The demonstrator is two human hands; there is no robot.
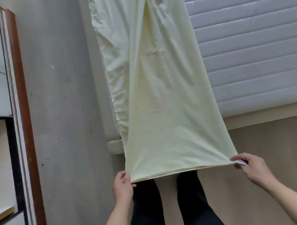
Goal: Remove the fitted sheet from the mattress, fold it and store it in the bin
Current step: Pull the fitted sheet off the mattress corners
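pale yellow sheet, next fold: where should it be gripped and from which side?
Judging from this pose, keep the pinch at the two near corners: left hand on the left corner, right hand on the right, each coming from its outer side. The pale yellow folded sheet lies as a long strip along the quilted white mattress, near edge taut.

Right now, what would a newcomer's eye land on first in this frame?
The pale yellow sheet dominates the middle, a long folded strip running from the top of the view down to the person, pulled taut. The left hand and right hand each pinch a near corner above the dark-clad legs. To the right lies the bare quilted mattress, already uncovered.
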